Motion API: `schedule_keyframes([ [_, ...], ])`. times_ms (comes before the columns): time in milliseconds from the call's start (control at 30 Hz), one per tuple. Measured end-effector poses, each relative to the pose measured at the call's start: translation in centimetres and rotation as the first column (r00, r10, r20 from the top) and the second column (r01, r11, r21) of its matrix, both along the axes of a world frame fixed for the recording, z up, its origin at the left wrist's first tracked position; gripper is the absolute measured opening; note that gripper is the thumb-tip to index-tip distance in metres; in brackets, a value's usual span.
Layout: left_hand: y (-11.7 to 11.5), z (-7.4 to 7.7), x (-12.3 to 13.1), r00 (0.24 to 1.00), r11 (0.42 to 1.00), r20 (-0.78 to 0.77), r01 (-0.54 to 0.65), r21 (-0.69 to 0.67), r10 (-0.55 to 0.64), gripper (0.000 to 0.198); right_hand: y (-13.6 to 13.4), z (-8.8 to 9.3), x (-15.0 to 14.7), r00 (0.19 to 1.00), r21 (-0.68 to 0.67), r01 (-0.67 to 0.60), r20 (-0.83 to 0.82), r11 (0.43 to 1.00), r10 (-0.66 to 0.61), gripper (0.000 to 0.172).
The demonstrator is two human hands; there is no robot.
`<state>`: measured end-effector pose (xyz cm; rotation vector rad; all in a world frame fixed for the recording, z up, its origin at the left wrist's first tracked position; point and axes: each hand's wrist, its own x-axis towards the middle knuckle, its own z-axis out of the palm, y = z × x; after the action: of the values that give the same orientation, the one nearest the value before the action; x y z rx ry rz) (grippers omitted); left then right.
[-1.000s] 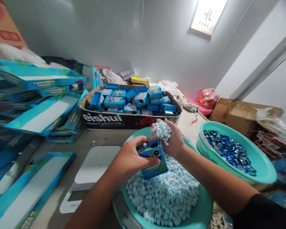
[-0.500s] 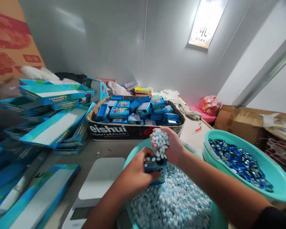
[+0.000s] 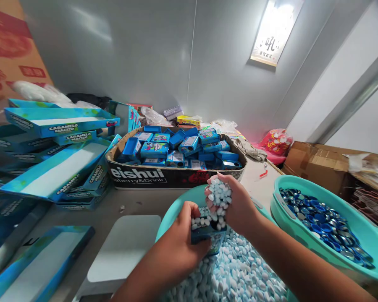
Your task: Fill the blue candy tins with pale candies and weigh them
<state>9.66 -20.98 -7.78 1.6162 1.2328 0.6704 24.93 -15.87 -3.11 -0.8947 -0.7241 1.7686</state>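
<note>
My left hand (image 3: 176, 247) grips a small blue candy box (image 3: 208, 235) upright over a teal basin (image 3: 176, 207) heaped with pale blue and white candies (image 3: 239, 272). Right beside it, my right hand (image 3: 236, 205) is cupped round a handful of the same candies (image 3: 219, 193), tipped against the box's top. Loose candies lie on the box's top and spill down past it. The lower part of the box is hidden behind my left fingers.
A second teal basin (image 3: 302, 247) at the right holds blue and silver round caps (image 3: 318, 220). A cardboard tray (image 3: 138, 176) of blue boxes stands behind. Blue display cartons (image 3: 59, 167) pile up at the left. A white scale (image 3: 119, 251) lies at the lower left.
My right hand has tilted its handful down onto the box's top, and candies now pile on the box. The camera has shifted slightly.
</note>
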Motion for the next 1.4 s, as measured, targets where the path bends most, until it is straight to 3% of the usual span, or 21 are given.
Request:
schedule_keyframes([
  [233,0.5,0.4,0.2,0.989,0.989,-0.026,-0.148,0.016,0.149,0.038,-0.1,-0.7,0.2,0.994,0.109,0.040,0.094,0.993,-0.050,0.026],
  [367,0.6,0.5,0.2,0.989,0.989,0.022,-0.145,0.006,0.145,0.028,-0.1,-0.9,0.3,0.986,0.162,0.064,0.142,0.985,-0.087,0.028],
  [600,0.5,1.1,0.2,0.980,0.986,0.127,-0.158,0.043,0.152,0.031,-0.4,-1.6,-0.2,0.970,0.244,0.068,0.210,0.967,-0.121,0.026],
  [733,0.5,1.0,0.1,0.981,0.986,0.112,-0.162,0.047,0.156,0.029,-0.6,-1.7,-0.2,0.960,0.310,0.052,0.245,0.949,-0.132,0.027],
  [1033,0.6,0.6,0.1,0.985,0.984,0.097,-0.153,0.095,0.144,0.025,-0.3,-1.6,0.0,0.963,0.240,0.052,0.246,0.969,-0.113,0.022],
  [1200,0.6,0.8,0.2,0.970,0.984,0.171,-0.177,0.013,0.172,0.022,-0.3,-1.7,0.1,0.967,0.269,0.018,0.241,0.963,-0.086,0.017],
  [1400,0.5,0.9,0.3,0.975,0.983,0.150,-0.176,0.061,0.165,0.015,-0.5,-1.6,0.2,0.953,0.339,-0.061,0.300,0.939,-0.046,0.018],
])
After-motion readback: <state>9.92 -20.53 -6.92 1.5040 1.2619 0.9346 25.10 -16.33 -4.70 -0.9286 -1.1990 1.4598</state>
